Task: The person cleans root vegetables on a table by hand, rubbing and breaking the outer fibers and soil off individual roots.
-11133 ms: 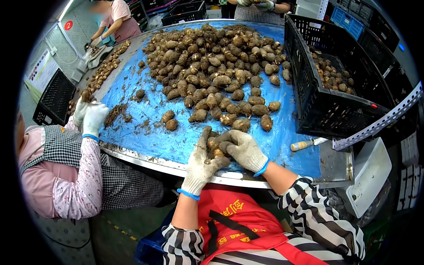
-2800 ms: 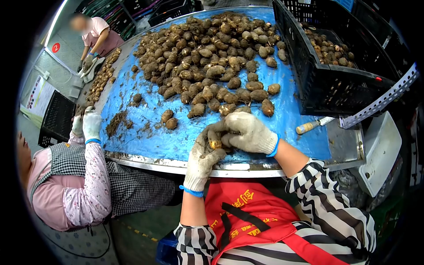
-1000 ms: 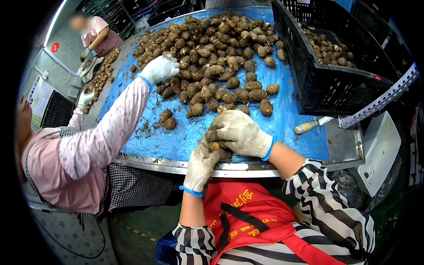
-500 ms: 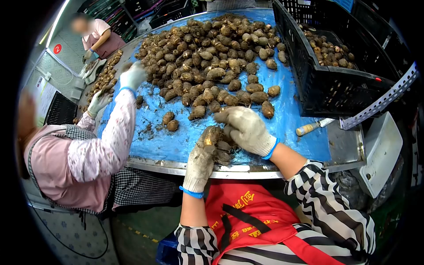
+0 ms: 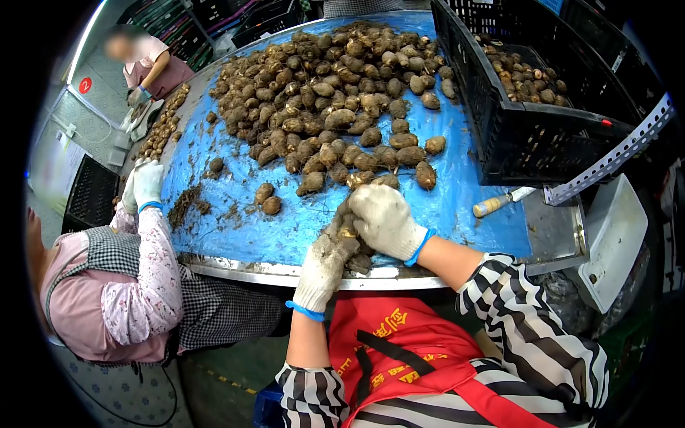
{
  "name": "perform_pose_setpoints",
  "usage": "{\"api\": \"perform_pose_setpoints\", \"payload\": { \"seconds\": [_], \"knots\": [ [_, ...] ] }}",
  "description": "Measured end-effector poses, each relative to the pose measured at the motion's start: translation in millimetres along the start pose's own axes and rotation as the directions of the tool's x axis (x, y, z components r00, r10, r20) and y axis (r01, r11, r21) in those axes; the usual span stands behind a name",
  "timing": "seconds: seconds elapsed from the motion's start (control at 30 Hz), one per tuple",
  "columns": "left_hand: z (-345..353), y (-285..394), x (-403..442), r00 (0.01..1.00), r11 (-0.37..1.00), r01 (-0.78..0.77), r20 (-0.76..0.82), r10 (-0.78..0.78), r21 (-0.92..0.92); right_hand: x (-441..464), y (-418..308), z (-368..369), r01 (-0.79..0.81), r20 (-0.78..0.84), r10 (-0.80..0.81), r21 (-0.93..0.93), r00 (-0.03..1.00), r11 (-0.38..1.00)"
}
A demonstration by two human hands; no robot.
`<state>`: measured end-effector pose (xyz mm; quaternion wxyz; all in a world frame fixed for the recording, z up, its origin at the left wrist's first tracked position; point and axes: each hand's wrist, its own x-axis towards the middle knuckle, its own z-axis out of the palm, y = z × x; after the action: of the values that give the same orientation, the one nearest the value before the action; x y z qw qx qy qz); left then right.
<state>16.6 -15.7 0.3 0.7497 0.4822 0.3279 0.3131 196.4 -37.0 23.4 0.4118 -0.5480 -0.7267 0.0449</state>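
My left hand (image 5: 325, 260), in a soiled white glove, grips a brown taro corm (image 5: 347, 230) near the table's front edge. Gloved as well, my right hand (image 5: 385, 220) is closed against the upper end of that corm, its fingertips partly hidden. More dark taro (image 5: 359, 263) shows between and below my hands. Beyond them a big heap of rooty taro (image 5: 321, 100) covers the far part of the blue sheet (image 5: 285, 239). Two loose corms (image 5: 267, 200) lie left of the heap's near edge.
A black crate (image 5: 556, 143) with some taro stands at the right. A wooden-handled knife (image 5: 499, 202) lies before it, by a perforated metal strip (image 5: 614, 153). On the left, a co-worker's gloved hands (image 5: 146, 184) are near a row of taro; another person (image 5: 153, 64) works farther back.
My right hand has moved left and down onto the taro in my left hand. The co-worker's raised hand has drawn back left from the heap to join the other hand.
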Motion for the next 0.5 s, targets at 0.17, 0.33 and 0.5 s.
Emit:
{"api": "perform_pose_setpoints", "payload": {
  "seconds": [0.17, 0.33, 0.5],
  "knots": [
    [-12.2, -1.0, 4.3, 0.991, 0.943, 0.02, 0.13, 0.025, -0.332, 1.1, 20.2, -0.7, -0.037, -0.113, 0.028, -0.076, 0.993, 0.996],
    [-1.1, 2.0, 3.7, 0.996, 0.921, -0.086, 0.001, 0.093, -0.38, 6.4, 2.9, -16.7, 0.116, -0.068, -0.112, 0.049, 0.991, 0.992],
    [-10.1, -4.2, 6.9, 0.991, 0.897, -0.097, 0.046, 0.129, -0.43, 6.5, 0.2, -15.9, 0.196, -0.032, -0.194, 0.1, 0.981, 0.976]
  ]
}}
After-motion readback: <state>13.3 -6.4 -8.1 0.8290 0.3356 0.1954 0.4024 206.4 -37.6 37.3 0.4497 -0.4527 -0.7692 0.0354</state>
